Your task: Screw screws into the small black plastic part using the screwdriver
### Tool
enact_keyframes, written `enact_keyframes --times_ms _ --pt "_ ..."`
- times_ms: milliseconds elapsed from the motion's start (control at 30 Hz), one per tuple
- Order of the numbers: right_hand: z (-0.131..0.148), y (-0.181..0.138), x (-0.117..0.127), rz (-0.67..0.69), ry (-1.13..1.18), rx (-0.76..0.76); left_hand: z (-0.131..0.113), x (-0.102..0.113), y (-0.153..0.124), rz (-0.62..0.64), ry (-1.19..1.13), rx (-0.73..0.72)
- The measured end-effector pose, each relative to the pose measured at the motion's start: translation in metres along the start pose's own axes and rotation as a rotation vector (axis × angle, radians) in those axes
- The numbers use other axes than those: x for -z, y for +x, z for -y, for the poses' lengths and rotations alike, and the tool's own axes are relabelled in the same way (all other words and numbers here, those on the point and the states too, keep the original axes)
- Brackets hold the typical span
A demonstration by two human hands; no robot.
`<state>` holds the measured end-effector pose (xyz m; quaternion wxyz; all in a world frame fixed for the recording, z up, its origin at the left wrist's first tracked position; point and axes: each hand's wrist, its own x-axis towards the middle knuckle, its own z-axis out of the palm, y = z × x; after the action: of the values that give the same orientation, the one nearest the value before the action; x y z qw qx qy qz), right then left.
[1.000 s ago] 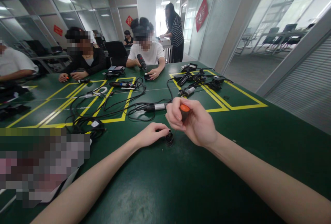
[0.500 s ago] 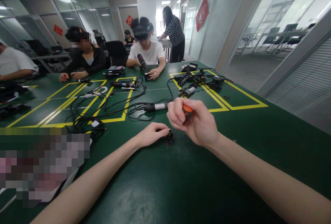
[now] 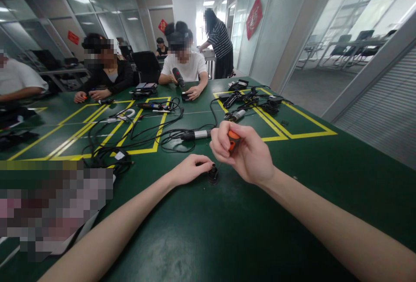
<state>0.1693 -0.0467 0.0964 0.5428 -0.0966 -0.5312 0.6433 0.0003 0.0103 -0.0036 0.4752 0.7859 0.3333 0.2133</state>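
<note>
In the middle of the green table (image 3: 182,230), my left hand (image 3: 188,170) grips a small dark round part (image 3: 212,174) that has a short upright tube on a wider base. Its thumb lies against the tube, and the other fingers are partly hidden behind. Above and to the right, my right hand (image 3: 248,154) is closed around the orange and black handle of a screwdriver (image 3: 233,139). The shaft points down toward the round part but is too thin to follow clearly, so I cannot tell whether the tip touches it.
Just beyond my hands lies a grey and black cylindrical tool (image 3: 196,135) with a coiled cable. More black cables and tools (image 3: 248,100) lie inside yellow tape outlines. A co-worker (image 3: 183,65) across the table holds a power drill (image 3: 178,77). A blurred flat object (image 3: 65,212) lies at left.
The screwdriver handle has turned within my right hand, showing more of its orange side. My right fingers have shifted slightly. My left hand and the round part have stayed put.
</note>
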Motion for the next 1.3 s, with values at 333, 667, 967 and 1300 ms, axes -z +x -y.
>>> enact_keyframes --times_ms 333,667,967,1300 --pt "0.0001 -0.0026 0.0008 0.008 0.015 -0.015 -0.0022 0.0 -0.0006 -0.006 -0.004 0.007" --pt "0.0 -0.0024 -0.0003 -0.009 0.02 -0.02 -0.0027 0.0001 -0.0002 -0.002 0.015 0.004" --pt "0.0003 -0.0025 -0.0004 0.008 -0.02 0.004 -0.002 -0.0004 0.0 -0.007 -0.012 0.011" --pt "-0.0012 -0.0051 -0.0003 0.014 -0.016 0.004 -0.0031 -0.0001 -0.0011 -0.013 -0.003 0.004"
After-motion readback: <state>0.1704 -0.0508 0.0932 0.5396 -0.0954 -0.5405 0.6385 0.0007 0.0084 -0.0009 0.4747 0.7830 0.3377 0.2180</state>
